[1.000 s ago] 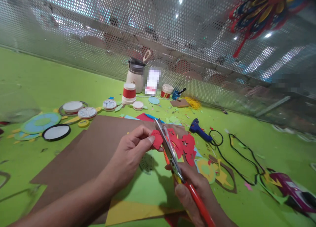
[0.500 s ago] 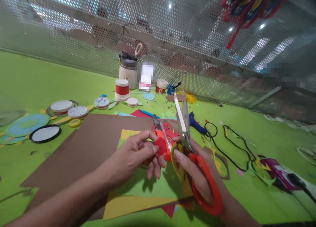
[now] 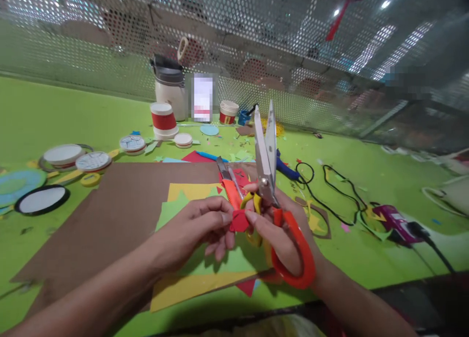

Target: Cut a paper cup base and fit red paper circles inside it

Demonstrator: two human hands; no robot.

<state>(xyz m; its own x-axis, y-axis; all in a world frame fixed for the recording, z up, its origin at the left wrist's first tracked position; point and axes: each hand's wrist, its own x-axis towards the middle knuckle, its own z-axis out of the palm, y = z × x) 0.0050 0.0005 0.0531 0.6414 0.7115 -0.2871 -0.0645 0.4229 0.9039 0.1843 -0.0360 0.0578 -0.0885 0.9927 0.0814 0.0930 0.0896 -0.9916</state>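
Observation:
A small red paper piece (image 3: 240, 221) is pinched by the fingertips of my left hand (image 3: 205, 222) at its left edge. My right hand (image 3: 276, 232) has the thumb at the piece's right edge. Hooked in that same hand are large scissors (image 3: 264, 181) with orange and yellow handles, blades upward and slightly apart. Beneath both hands lie green paper (image 3: 236, 263) and yellow paper (image 3: 179, 292) on brown cardboard (image 3: 106, 224). Just behind the fingers rest an orange utility knife (image 3: 230, 193), a pen (image 3: 235, 179) and red paper scraps (image 3: 241, 175).
A blue glue gun (image 3: 287, 168), black cord (image 3: 339, 207) and purple power strip (image 3: 397, 223) lie to the right. Round lids (image 3: 93, 161) and a black-rimmed disc (image 3: 42, 200) are at left. A jug (image 3: 170, 90), tubs (image 3: 163, 119) and paint jar (image 3: 244, 117) stand behind, before a perforated screen.
My right thumb has come onto the red piece, which both hands now touch. The scissors stay in my right hand, blades up. The view has shifted, so the table items appear further left and higher.

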